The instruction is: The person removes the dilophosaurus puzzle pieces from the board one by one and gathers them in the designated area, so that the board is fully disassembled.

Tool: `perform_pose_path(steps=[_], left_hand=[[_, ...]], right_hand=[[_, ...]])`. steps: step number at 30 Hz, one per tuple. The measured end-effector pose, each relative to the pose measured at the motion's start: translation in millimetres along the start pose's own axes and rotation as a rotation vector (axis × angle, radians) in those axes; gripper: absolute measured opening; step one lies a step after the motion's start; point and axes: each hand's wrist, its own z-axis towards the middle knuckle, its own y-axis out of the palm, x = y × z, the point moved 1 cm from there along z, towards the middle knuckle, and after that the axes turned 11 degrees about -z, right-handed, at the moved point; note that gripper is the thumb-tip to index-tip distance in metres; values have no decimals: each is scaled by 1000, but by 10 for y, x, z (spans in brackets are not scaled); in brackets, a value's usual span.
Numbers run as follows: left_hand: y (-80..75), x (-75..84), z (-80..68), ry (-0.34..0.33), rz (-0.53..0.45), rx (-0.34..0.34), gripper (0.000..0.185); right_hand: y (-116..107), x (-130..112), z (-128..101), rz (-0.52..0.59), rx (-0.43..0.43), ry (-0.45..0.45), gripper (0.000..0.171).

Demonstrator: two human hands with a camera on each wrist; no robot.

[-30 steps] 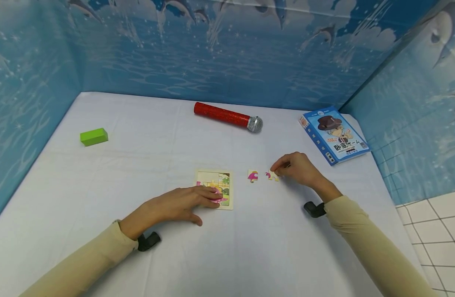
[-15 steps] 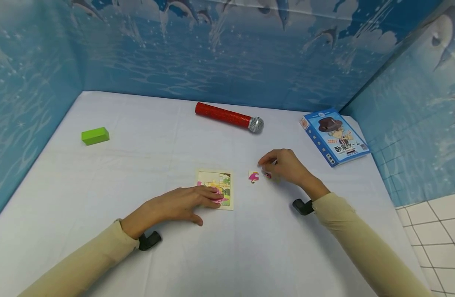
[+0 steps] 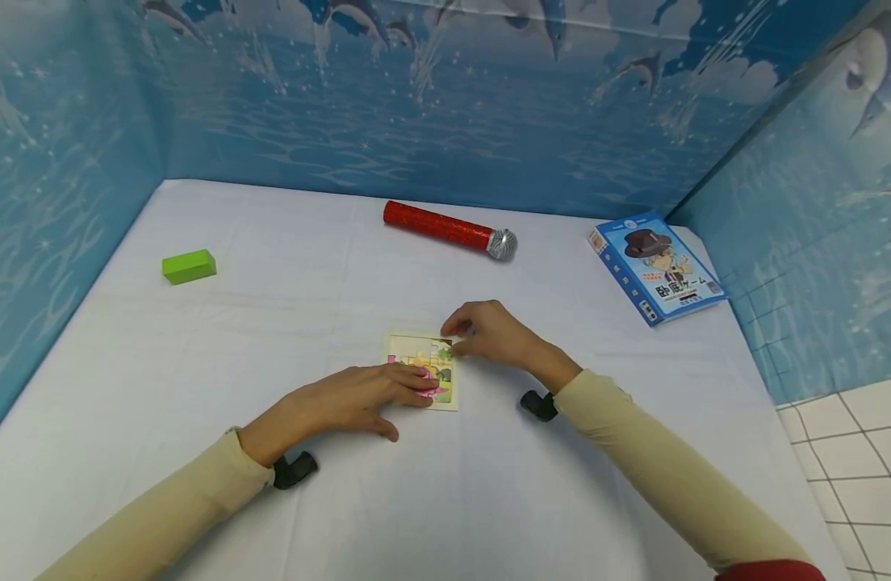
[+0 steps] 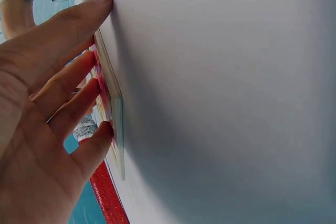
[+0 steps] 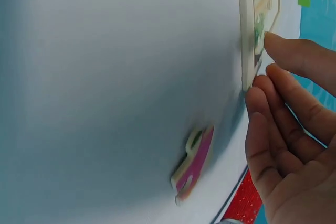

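A small picture puzzle board [image 3: 405,349] lies on the white table [image 3: 271,323]. My left hand [image 3: 398,383] rests flat on the board's near side with its fingers [image 4: 79,77] straight, holding the board [image 4: 114,108] down. My right hand [image 3: 466,335] is at the board's far right corner, thumb and fingertips [image 5: 273,45] drawn together on a puzzle piece that is mostly hidden at the board's edge [image 5: 245,35]. A loose pink and green piece [image 5: 193,165] lies on the table just right of the board, hidden under my right hand in the head view.
A red microphone [image 3: 449,229] with a silver head lies behind the board. A green block [image 3: 189,265] sits at the far left and a blue game box [image 3: 656,266] at the far right. Blue ocean-print walls [image 3: 416,105] enclose the table on three sides.
My right hand lifted the right-hand loose piece and carried it left to the board's far right corner. The left hand has stayed on the board.
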Motion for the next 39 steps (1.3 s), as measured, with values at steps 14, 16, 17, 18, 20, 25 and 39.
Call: perform_pose_path(steps=[14,16,17,18,20,25,39], left_hand=[[0,-17,6,0,2,-11,61],[-1,-17,4,-2,1,-11,61],[-2,-18,4,-1,2,-11,61],[-4,-19,3,-1,3,-10,61],[-5,-21,5,0,2,-11,61],[-10,-14,7,4,3,-11,60],[-41,-2,-3,2,-3,-5,60]], right_hand=[[86,-164,69,8,-46,-19,30],[87,-175,79,4,-54,-12,29],[89,-176,86,0,-59,-5,29],[89,-177,89,-2,-63,1,28],[89,-178,98,-1,-68,10,28],[90,-171,103,15,-72,13,28],[61,-231,109,-49,-75,37,36]])
